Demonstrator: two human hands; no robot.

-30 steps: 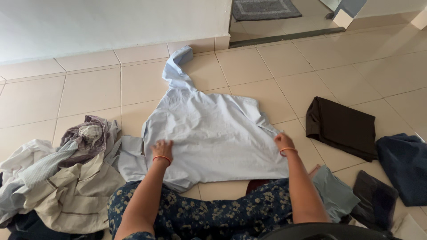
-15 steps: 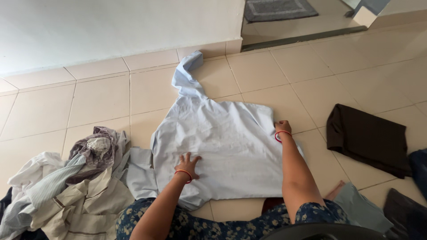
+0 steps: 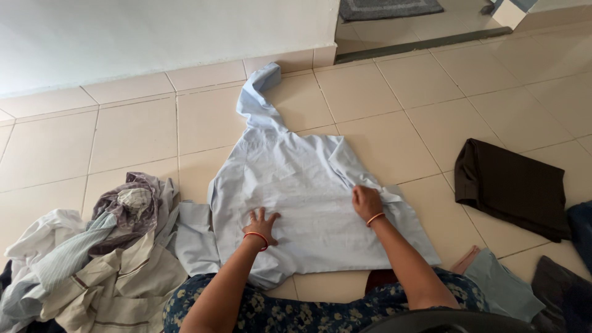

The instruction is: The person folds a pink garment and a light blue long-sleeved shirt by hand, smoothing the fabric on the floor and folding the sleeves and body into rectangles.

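Head view: pale blue shirt [image 3: 296, 185] flat under both hands [image 3: 314, 213].

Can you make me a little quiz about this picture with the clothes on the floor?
1. True or false: the left hand lies flat on the light blue shirt.
2. Which part of the shirt does the right hand pinch: A the sleeve near the wall, B the folded-in right edge, C the bottom hem?
3. The folded garment on the tiles to the right is dark ____.

Key: 1 true; 2 B; 3 brown.
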